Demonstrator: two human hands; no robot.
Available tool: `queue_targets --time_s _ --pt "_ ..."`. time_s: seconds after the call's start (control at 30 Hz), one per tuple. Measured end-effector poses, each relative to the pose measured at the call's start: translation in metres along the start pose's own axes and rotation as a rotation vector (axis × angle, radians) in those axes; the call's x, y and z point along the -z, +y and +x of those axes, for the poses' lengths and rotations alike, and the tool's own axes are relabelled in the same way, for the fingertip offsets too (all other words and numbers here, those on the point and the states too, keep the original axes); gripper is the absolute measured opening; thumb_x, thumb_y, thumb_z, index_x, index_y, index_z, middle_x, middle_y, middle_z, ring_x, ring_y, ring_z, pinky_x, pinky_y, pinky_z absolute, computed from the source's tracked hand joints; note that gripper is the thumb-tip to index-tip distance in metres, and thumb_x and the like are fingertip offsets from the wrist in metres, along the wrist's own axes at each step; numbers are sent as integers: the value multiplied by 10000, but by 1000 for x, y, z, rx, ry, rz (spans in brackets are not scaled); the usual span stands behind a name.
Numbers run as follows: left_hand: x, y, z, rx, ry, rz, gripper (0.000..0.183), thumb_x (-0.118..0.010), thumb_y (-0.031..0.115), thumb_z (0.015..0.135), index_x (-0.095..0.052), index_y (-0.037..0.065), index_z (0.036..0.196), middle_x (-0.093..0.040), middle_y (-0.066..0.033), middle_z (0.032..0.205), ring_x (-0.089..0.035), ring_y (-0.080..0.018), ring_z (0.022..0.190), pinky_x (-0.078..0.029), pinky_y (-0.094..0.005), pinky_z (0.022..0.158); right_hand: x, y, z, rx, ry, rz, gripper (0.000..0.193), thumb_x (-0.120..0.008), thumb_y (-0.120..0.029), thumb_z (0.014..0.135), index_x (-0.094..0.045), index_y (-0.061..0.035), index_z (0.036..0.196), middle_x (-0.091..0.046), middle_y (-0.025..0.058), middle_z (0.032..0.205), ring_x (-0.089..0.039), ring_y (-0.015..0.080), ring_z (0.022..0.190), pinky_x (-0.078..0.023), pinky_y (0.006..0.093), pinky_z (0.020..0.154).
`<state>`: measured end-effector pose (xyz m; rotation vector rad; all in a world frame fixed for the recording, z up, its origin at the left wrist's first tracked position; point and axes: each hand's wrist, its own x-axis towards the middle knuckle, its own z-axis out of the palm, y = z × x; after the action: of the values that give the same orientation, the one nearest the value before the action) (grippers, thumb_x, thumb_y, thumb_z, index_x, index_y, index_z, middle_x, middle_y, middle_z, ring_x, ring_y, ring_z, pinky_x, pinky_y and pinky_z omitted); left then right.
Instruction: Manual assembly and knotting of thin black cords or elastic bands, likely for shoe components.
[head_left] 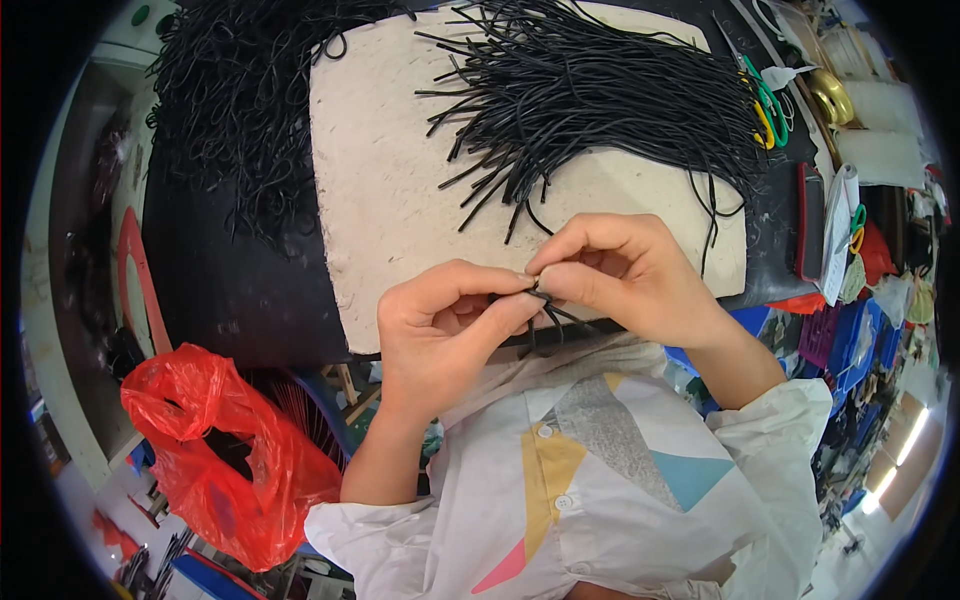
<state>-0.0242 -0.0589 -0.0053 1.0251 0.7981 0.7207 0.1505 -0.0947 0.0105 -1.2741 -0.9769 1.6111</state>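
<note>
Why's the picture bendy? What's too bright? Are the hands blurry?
In the head view, the fisheye lens bends edges toward its dark round rim; lamps glare white at lower right; the red bag glints; the left hand and right hand look fairly sharp.

Black cord: thin and bent
Hold: left hand and right hand pinch it together
Loose strands: splay below the pinch

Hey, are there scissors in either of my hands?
No, your left hand and right hand pinch thin black cords, while scissors lie beside the cord bundle.
</note>
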Motion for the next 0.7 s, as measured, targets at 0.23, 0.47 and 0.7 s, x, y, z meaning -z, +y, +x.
queue_targets --time_s 0.23,0.47,0.7 --pt "6 7 3 129 68 53 183 -658 -75 695 -547 -56 839 -610 -109 784 -613 -128 690 -503 -208 624 3 1 -1 332 38 -632 100 -588 -26 751 -618 -10 845 -595 98 705 -578 193 591 -437 260 515" --pt "10 2 3 138 52 -97 106 -537 55 837 -532 -49 817 -610 -131 780 -618 -162 682 -528 -245 586 0 8 -1 438 162 -593 81 -609 -18 727 -615 -11 807 -574 99 677 -562 214 571 -437 286 510" --pt "-2 6 2 105 157 -26 128 -559 11 814 -571 -72 911 -626 -148 788 -630 -181 647 -529 -235 570 1 21 0 590 220 -727 94 -621 -48 731 -616 -18 820 -576 92 689 -559 188 568 -416 259 501"
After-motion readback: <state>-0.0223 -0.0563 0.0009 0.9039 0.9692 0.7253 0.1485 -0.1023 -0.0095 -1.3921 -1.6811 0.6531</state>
